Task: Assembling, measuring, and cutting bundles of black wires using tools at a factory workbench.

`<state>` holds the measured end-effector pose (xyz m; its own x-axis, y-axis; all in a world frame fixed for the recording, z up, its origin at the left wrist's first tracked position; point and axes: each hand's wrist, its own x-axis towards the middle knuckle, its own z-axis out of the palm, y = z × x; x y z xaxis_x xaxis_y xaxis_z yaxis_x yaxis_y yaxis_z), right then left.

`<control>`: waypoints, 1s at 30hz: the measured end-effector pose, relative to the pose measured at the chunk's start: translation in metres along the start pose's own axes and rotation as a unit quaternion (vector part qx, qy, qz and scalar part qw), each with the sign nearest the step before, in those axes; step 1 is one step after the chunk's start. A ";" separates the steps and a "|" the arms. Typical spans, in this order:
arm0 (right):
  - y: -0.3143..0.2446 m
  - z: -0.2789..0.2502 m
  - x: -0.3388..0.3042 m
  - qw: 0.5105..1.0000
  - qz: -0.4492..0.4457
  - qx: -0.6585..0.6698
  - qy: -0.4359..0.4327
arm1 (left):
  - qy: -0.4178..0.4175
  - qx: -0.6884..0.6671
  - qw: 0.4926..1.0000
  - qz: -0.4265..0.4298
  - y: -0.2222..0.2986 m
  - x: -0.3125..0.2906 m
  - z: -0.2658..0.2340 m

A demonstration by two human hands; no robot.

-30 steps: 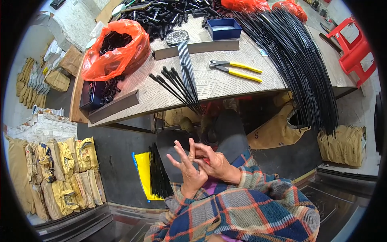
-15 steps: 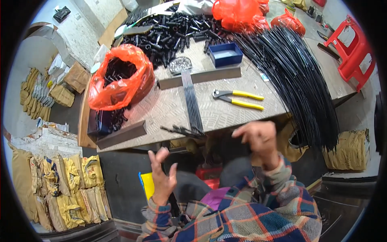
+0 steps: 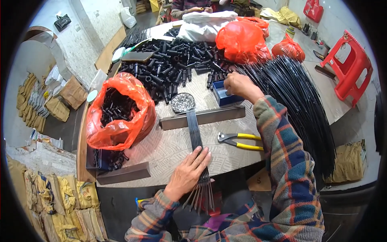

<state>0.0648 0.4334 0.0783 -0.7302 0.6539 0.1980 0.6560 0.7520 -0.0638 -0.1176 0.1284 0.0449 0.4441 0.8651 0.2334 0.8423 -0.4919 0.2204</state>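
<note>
A row of thin black cables (image 3: 194, 131) runs from a round dish (image 3: 183, 103) of small shiny metal pieces, across a dark metal bar (image 3: 203, 117), to the table's near edge. My left hand (image 3: 188, 171) rests flat on these cables, fingers stretched out, and their loose ends fan out below the edge. My right hand (image 3: 241, 86) reaches to the blue open box (image 3: 228, 99), its fingertips bent together over the inside; whatever they pinch is hidden. Pincers (image 3: 240, 141) with yellow handles lie beneath my right forearm, near the cables.
A red plastic bag (image 3: 121, 121) of small black parts stands at left, beside an angled metal piece (image 3: 124, 173). Behind is a heap of black tubular parts (image 3: 169, 60). A thick cable bundle (image 3: 300, 92) hangs over the right edge, near a red stool (image 3: 348, 66). A person (image 3: 191, 8) sits opposite.
My left hand has come from over my lap onto the cables and flattened. My right hand has moved forward to the blue box. The view has tilted up, showing the far person.
</note>
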 end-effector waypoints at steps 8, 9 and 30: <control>0.003 0.003 0.002 0.998 -0.050 0.026 0.026 | 0.011 0.013 1.000 0.010 0.000 0.001 0.000; 0.004 0.004 -0.002 0.998 -0.050 0.025 0.026 | 0.012 0.018 1.000 0.010 0.001 0.001 0.001; -0.204 -0.136 -0.205 0.905 -0.163 0.270 0.284 | 0.169 -0.607 0.776 -0.036 0.068 -0.004 -0.104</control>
<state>0.1066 0.1346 0.1838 -0.5514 0.3562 0.7544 0.1212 0.9289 -0.3500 -0.0940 0.0812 0.1573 0.1310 0.9205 0.3682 -0.1381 -0.3508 0.9262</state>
